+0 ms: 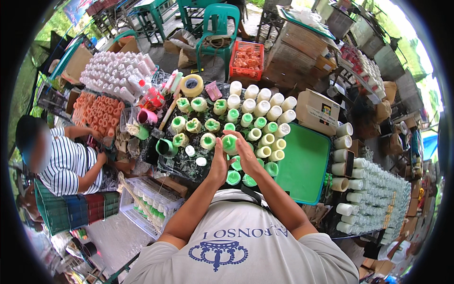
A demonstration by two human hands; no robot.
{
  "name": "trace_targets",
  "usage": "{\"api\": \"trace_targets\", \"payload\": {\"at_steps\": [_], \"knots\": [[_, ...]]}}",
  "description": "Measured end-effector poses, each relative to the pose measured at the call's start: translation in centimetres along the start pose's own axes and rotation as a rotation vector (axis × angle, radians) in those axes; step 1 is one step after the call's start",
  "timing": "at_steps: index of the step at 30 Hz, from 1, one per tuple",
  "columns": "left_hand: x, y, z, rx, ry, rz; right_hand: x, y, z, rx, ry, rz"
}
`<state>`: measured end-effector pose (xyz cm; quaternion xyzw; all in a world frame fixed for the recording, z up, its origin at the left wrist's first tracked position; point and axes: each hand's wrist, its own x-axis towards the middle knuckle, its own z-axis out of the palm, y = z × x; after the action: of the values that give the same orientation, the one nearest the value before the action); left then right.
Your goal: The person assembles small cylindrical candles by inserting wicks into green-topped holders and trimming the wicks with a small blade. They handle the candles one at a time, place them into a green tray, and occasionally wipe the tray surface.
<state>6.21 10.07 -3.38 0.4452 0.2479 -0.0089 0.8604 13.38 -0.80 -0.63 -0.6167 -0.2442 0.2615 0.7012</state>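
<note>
In from the near edge of the dark table [178, 165], I see the left hand [219, 164] and right hand [247, 156] clasping a green-topped cylinder [230, 143] between them.

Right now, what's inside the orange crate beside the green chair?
Orange pieces show at the top of the crate; what lies beneath them, down to the bottom, is covered.

Green-and-cream held cylinder [230, 143] — bright-green tray [302, 163], red-orange crate [246, 73], navy-printed grey T-shirt [279, 251] — dark-striped white shirt [71, 163]
</note>
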Motion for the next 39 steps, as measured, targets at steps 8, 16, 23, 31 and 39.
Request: {"api": "trace_targets", "payload": {"at_steps": [8,16,23,31,39], "knots": [[0.4,1.0,3.0,0.01,-0.104,-0.049,-0.3,1.0,-2.3,0.158,0.095,0.015],[2.3,0.0,4.2,0.01,-0.046,-0.005,-1.5,-1.1,-1.6,0.153,0.323,0.084],[4.0,-3.9,2.2,0.376,-0.054,0.033,-2.3,-0.1,-3.1,0.22,0.307,0.06],[1.6,-0.7,3.1,0.156,-0.159,-0.018,-2.7,0.3,-2.9,0.19,0.233,0.038],[1.5,-0.7,2.3,0.23,-0.184,0.0,-2.8,-0.2,-2.4,0.037,0.236,-0.025]]}}
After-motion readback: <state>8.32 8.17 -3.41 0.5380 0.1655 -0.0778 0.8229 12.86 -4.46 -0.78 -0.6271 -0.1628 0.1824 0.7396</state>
